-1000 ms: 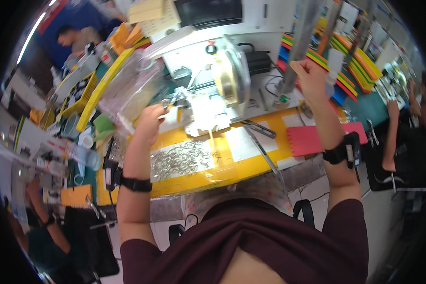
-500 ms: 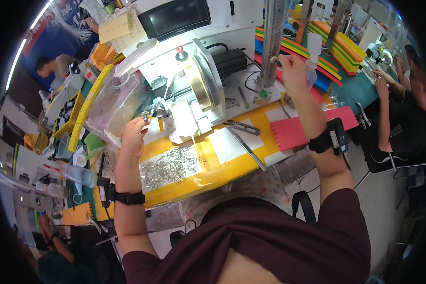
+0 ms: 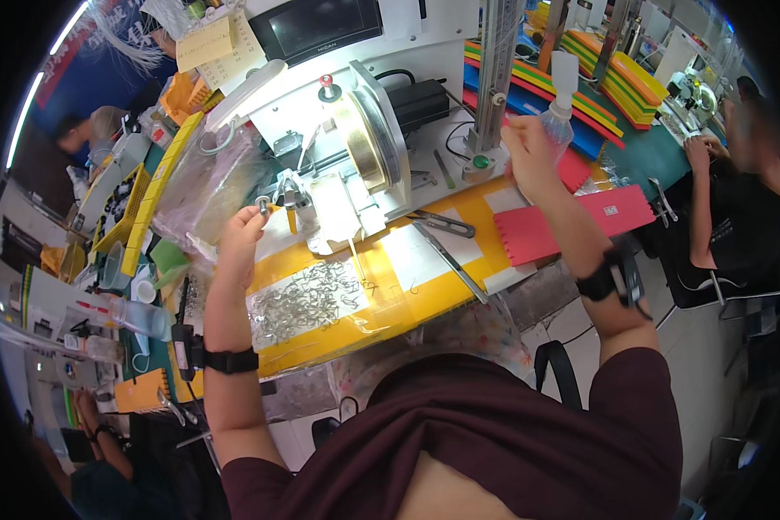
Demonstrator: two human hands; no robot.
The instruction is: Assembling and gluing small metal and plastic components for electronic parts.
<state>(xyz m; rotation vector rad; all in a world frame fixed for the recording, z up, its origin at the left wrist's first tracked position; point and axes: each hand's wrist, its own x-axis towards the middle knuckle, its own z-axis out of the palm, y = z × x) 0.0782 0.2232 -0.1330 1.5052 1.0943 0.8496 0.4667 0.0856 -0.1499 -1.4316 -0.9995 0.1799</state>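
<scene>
My left hand [image 3: 244, 229] pinches a small round metal knob [image 3: 263, 204] at the left end of the machine's slide. Right beside it is a metal clamp [image 3: 293, 192] on the white machine [image 3: 329, 221], which carries a large gold-coloured wheel [image 3: 360, 146]. My right hand [image 3: 529, 152] hangs in front of the metal upright post [image 3: 491, 87], its fingers curled; whether anything is in them is hidden. A small round knob [image 3: 499, 100] on the post sits just above these fingers. Many thin bent metal wire pieces [image 3: 308, 299] lie in a heap on the yellow table covering.
Tweezers [image 3: 449, 262] and a cutter knife [image 3: 445, 224] lie at the middle front. A pink mat [image 3: 572, 227] lies to the right, with a clear squeeze bottle [image 3: 560, 104] behind. Coloured trays [image 3: 611, 78] are stacked at the back right. Other people work on both sides.
My right hand has come off the post's knob and moved slightly down. My left hand stays at its metal knob. The view has shifted a little.
</scene>
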